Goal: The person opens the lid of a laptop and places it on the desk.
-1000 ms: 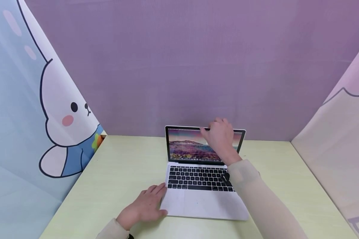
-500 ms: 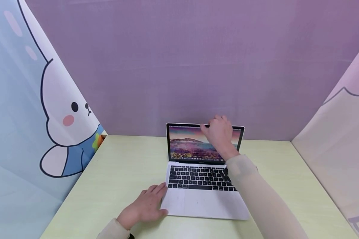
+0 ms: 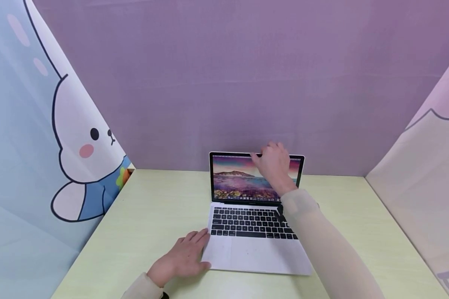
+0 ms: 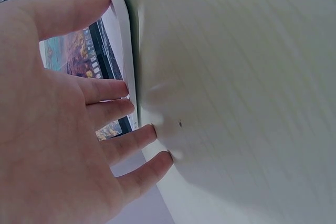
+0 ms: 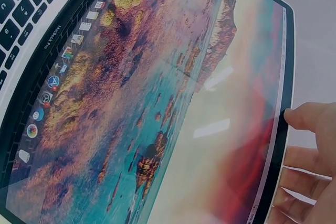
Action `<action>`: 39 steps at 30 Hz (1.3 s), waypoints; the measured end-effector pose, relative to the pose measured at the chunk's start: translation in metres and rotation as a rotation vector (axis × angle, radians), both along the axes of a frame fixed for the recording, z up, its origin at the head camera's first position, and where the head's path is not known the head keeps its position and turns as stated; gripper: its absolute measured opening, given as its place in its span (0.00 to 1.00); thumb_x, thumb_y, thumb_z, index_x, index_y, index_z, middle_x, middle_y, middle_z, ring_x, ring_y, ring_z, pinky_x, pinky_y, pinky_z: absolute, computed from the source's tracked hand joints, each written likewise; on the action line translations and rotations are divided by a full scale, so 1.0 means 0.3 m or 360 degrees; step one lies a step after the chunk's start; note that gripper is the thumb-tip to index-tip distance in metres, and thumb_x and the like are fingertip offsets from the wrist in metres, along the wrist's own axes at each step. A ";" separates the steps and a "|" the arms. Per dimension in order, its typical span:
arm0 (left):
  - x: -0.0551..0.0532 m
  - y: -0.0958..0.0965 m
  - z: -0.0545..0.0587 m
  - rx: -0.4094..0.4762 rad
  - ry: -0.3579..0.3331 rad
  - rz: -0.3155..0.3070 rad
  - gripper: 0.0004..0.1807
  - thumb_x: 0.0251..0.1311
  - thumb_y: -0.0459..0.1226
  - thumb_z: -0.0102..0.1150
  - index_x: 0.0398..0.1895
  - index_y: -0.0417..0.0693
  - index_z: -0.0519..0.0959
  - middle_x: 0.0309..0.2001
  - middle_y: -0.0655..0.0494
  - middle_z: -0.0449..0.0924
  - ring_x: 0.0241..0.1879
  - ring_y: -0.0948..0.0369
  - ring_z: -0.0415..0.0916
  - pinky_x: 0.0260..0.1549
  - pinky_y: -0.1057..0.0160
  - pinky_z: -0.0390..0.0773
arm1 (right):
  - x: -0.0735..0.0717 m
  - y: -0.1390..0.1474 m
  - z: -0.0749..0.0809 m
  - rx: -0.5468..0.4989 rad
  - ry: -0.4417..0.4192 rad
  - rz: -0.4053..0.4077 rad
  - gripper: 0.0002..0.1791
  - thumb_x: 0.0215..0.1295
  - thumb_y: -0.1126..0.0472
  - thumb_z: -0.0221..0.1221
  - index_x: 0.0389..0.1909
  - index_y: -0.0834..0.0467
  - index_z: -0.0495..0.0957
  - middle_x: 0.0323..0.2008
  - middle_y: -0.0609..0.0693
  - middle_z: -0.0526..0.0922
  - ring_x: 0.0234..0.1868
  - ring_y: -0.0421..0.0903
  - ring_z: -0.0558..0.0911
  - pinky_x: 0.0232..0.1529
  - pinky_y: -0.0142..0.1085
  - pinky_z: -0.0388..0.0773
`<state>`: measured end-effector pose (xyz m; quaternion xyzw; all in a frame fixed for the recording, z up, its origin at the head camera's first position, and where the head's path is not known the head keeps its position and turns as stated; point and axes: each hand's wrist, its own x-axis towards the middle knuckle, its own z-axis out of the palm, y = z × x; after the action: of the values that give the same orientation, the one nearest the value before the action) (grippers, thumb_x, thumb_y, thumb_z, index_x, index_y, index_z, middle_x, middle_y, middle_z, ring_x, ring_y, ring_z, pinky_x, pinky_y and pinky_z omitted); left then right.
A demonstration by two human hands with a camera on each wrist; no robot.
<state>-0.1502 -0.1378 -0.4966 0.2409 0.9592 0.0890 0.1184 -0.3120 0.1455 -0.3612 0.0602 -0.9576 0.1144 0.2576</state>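
Observation:
A silver laptop (image 3: pixel 269 255) stands unfolded on the table, its screen (image 3: pixel 232 178) lit with a sunset coast picture. My right hand (image 3: pixel 274 166) grips the screen's top edge right of the middle. In the right wrist view the thumb (image 5: pixel 300 116) lies on the front bezel, and the other fingers (image 5: pixel 299 182) go behind the lid. My left hand (image 3: pixel 183 255) rests beside the laptop's left side, thumb and fingertips right at the base's edge. The left wrist view shows those fingers (image 4: pixel 131 142) spread and nearly straight. My right sleeve hides part of the keyboard (image 3: pixel 243 222).
The pale yellow table (image 3: pixel 164 195) meets a purple cloth wall (image 3: pixel 172 104) just behind the screen. A blue cloth with a printed cartoon animal (image 3: pixel 82 124) hangs at the left, and a pale cloth (image 3: pixel 426 174) at the right.
The laptop screen has tilted further back, its top edge rising in the head view. My right hand has moved up and back with it, while the left hand has stayed in place.

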 end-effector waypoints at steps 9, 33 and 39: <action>-0.001 0.001 0.008 -0.0003 -0.0005 0.0002 0.46 0.61 0.58 0.61 0.75 0.39 0.64 0.77 0.45 0.59 0.71 0.43 0.61 0.62 0.35 0.67 | -0.022 -0.001 -0.010 -0.0025 -0.0021 -0.0015 0.23 0.70 0.42 0.61 0.38 0.60 0.89 0.42 0.56 0.85 0.42 0.57 0.77 0.45 0.51 0.77; -0.003 0.000 0.007 0.0020 0.0006 -0.0020 0.46 0.62 0.57 0.61 0.75 0.39 0.64 0.77 0.44 0.59 0.71 0.42 0.61 0.61 0.35 0.68 | -0.060 0.022 -0.064 0.0129 -0.0049 0.0049 0.26 0.74 0.42 0.57 0.50 0.61 0.87 0.47 0.57 0.82 0.47 0.57 0.74 0.50 0.51 0.75; -0.011 0.008 0.010 0.0009 0.0003 -0.0015 0.46 0.62 0.57 0.61 0.75 0.39 0.64 0.77 0.44 0.59 0.71 0.43 0.61 0.61 0.35 0.68 | -0.057 0.056 -0.052 0.0191 -0.0164 0.0184 0.28 0.75 0.45 0.57 0.61 0.64 0.80 0.56 0.61 0.79 0.56 0.60 0.73 0.60 0.53 0.72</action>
<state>-0.1534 -0.1355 -0.4936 0.2459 0.9579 0.0910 0.1173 -0.3291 0.1624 -0.3769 0.1246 -0.9696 0.0744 0.1970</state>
